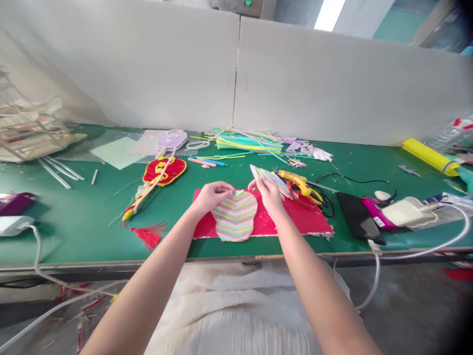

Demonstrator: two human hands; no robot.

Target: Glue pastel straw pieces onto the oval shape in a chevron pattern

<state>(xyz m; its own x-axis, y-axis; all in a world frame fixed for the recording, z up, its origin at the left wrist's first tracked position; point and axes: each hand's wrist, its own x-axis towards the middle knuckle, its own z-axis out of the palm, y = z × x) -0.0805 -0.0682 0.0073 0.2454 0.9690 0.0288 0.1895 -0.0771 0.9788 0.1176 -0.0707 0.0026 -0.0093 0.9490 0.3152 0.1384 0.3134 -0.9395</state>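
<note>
A vase-shaped striped piece point(235, 218) in pastel pink, yellow, blue and white lies on a red board point(301, 217). My left hand point(212, 198) pinches its top left edge between thumb and fingers. At the top right corner of the same piece, the fingers of my right hand point(269, 193) are closed; the fingertips are small and partly hidden. A second striped piece point(281, 185) shows behind my right hand, partly covered by it. Beside that lies a yellow glue gun point(301, 185) with a black cord.
A red and yellow fan point(164, 171) with a tassel point(148, 236) lies to the left. Colored strips point(247, 142) are piled at the back, near purple scraps point(305, 148). A black phone point(358, 217) and white charger point(404, 213) are at right. A grey partition point(314, 84) stands behind.
</note>
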